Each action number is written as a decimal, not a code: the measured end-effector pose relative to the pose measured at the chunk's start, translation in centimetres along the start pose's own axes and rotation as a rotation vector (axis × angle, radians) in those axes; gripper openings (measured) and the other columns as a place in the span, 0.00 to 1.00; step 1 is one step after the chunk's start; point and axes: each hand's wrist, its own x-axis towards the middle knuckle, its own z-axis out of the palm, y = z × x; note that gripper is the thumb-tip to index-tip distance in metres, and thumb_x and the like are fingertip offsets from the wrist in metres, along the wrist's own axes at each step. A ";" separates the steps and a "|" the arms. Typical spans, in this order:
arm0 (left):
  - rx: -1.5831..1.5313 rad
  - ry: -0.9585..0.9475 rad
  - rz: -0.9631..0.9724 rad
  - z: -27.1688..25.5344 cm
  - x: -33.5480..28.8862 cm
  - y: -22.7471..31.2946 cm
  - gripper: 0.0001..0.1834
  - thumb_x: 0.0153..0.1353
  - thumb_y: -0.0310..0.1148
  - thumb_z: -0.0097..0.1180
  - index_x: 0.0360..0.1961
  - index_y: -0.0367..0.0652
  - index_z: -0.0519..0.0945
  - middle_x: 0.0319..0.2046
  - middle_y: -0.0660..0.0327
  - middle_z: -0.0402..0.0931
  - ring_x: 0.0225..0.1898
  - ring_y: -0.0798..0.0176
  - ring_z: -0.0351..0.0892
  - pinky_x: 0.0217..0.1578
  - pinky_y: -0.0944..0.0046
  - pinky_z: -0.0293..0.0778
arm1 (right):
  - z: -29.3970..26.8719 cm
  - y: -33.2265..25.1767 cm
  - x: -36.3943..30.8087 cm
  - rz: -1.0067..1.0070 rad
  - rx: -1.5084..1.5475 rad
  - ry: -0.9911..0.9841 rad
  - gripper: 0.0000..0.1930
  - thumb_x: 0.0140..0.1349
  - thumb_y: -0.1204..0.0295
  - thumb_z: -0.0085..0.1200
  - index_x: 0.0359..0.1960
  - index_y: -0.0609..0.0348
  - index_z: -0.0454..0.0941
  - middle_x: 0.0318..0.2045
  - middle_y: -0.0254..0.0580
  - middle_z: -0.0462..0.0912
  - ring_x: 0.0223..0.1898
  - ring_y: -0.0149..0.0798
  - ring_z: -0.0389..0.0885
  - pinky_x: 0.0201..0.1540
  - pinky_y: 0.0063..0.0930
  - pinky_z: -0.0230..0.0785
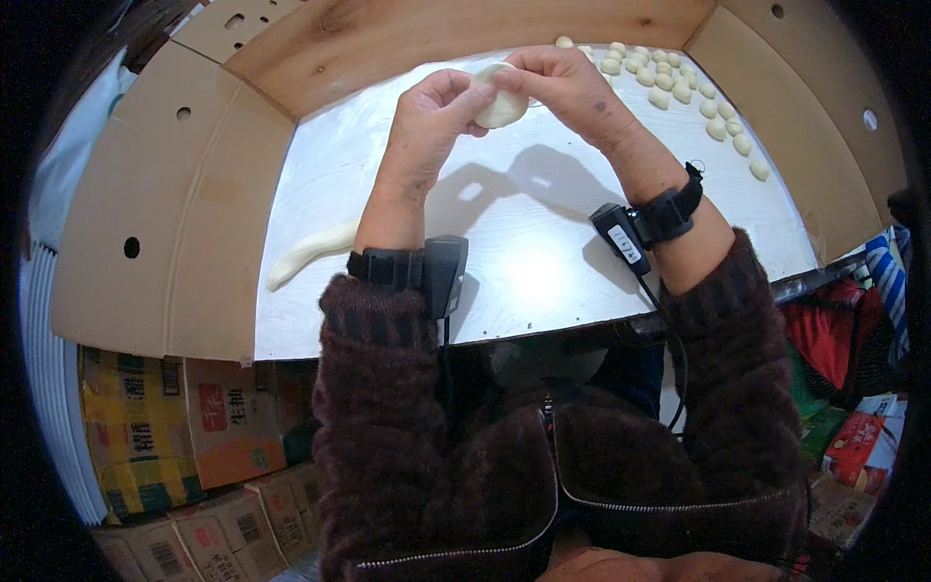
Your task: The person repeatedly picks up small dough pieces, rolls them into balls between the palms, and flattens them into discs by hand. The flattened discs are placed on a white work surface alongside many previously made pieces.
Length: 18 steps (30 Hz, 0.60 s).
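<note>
Over the far middle of the white tabletop (pixel 388 155), both hands hold one flat, rounded piece of pale dough (pixel 503 110). My left hand (pixel 438 112) pinches its left edge between thumb and fingers. From the upper right, my right hand (pixel 561 85) grips the upper edge, thumb and fingers closed on it. Partly hidden behind my left forearm, a long rope of dough (pixel 305 254) lies on the table. Many small dough balls (pixel 682 93) are scattered toward the far right corner and along the right side.
A wooden board (pixel 388 44) stands along the table's back. Cardboard panels flank it, one at left (pixel 175 213) and one at right (pixel 786 116). Stacked cartons (pixel 233 417) sit below on the left. Each wrist wears a strapped black device with a cable.
</note>
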 end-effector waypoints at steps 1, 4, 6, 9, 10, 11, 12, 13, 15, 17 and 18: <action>-0.018 -0.002 0.021 -0.2 0.0 0.0 0.12 0.58 0.38 0.64 0.35 0.41 0.79 0.30 0.64 0.79 0.30 0.72 0.77 0.32 0.72 0.76 | 0.1 0.0 0.0 0.027 0.133 -0.021 0.16 0.62 0.60 0.58 0.39 0.63 0.82 0.31 0.36 0.82 0.33 0.28 0.78 0.37 0.21 0.71; 0.020 -0.012 0.029 -0.4 -0.2 0.1 0.11 0.59 0.38 0.64 0.34 0.42 0.79 0.30 0.63 0.79 0.30 0.72 0.78 0.32 0.72 0.76 | 0.3 0.0 -0.1 0.115 0.357 -0.027 0.16 0.61 0.60 0.59 0.38 0.63 0.83 0.30 0.36 0.82 0.33 0.28 0.78 0.37 0.22 0.71; 0.044 -0.016 -0.006 -0.2 -0.3 0.1 0.11 0.60 0.38 0.63 0.33 0.42 0.79 0.30 0.63 0.79 0.30 0.72 0.78 0.32 0.71 0.76 | 0.2 0.0 0.0 0.118 0.352 -0.035 0.15 0.61 0.61 0.59 0.37 0.62 0.83 0.30 0.35 0.82 0.32 0.28 0.78 0.36 0.22 0.71; 0.055 -0.028 -0.055 0.1 -0.3 0.1 0.11 0.61 0.39 0.61 0.33 0.42 0.79 0.30 0.64 0.79 0.32 0.71 0.78 0.33 0.71 0.76 | 0.0 0.1 0.0 -0.013 0.002 -0.065 0.15 0.63 0.56 0.56 0.37 0.55 0.84 0.29 0.33 0.82 0.31 0.28 0.77 0.35 0.22 0.68; 0.020 -0.030 -0.042 0.2 -0.1 0.1 0.11 0.60 0.39 0.62 0.33 0.41 0.80 0.29 0.64 0.78 0.30 0.72 0.77 0.32 0.72 0.74 | 0.2 0.1 0.1 -0.010 -0.012 -0.039 0.16 0.63 0.56 0.55 0.35 0.56 0.84 0.28 0.33 0.81 0.31 0.28 0.76 0.35 0.21 0.68; -0.013 -0.031 -0.029 0.3 -0.1 0.1 0.12 0.59 0.39 0.63 0.32 0.41 0.80 0.29 0.63 0.78 0.28 0.72 0.76 0.31 0.73 0.73 | 0.1 0.0 0.1 -0.042 0.051 -0.052 0.16 0.63 0.56 0.55 0.37 0.58 0.84 0.29 0.34 0.82 0.32 0.28 0.77 0.36 0.21 0.69; -0.042 -0.003 -0.032 0.3 0.0 0.0 0.13 0.57 0.39 0.64 0.32 0.40 0.80 0.28 0.63 0.78 0.27 0.72 0.75 0.30 0.74 0.71 | 0.1 -0.2 0.1 0.039 0.051 -0.035 0.17 0.63 0.57 0.56 0.38 0.59 0.83 0.30 0.35 0.82 0.33 0.28 0.78 0.37 0.22 0.70; -0.067 -0.007 0.006 0.3 0.1 0.0 0.11 0.59 0.38 0.63 0.31 0.41 0.80 0.27 0.65 0.78 0.26 0.74 0.73 0.28 0.74 0.69 | 0.1 -0.3 0.0 0.040 0.183 -0.035 0.17 0.63 0.57 0.56 0.39 0.60 0.83 0.30 0.36 0.82 0.34 0.29 0.78 0.38 0.22 0.71; -0.054 0.064 0.039 0.2 0.2 0.0 0.11 0.60 0.37 0.62 0.31 0.40 0.80 0.26 0.65 0.77 0.26 0.74 0.73 0.28 0.74 0.69 | 0.3 -0.7 -0.1 0.130 0.398 -0.030 0.19 0.62 0.57 0.57 0.40 0.63 0.82 0.31 0.39 0.82 0.35 0.30 0.80 0.40 0.24 0.74; -0.053 0.123 0.032 0.0 0.1 0.0 0.10 0.60 0.36 0.62 0.30 0.40 0.80 0.25 0.66 0.77 0.26 0.75 0.74 0.28 0.74 0.69 | 0.2 -1.0 -0.3 0.242 0.369 -0.061 0.19 0.61 0.57 0.59 0.40 0.63 0.81 0.31 0.41 0.82 0.35 0.31 0.81 0.41 0.25 0.75; -0.050 0.103 0.050 -0.1 0.1 0.0 0.10 0.61 0.37 0.61 0.31 0.41 0.80 0.26 0.66 0.78 0.27 0.74 0.75 0.29 0.74 0.71 | 0.2 -1.0 -0.3 0.255 0.373 -0.077 0.19 0.60 0.57 0.60 0.40 0.64 0.81 0.31 0.42 0.82 0.35 0.32 0.82 0.42 0.26 0.75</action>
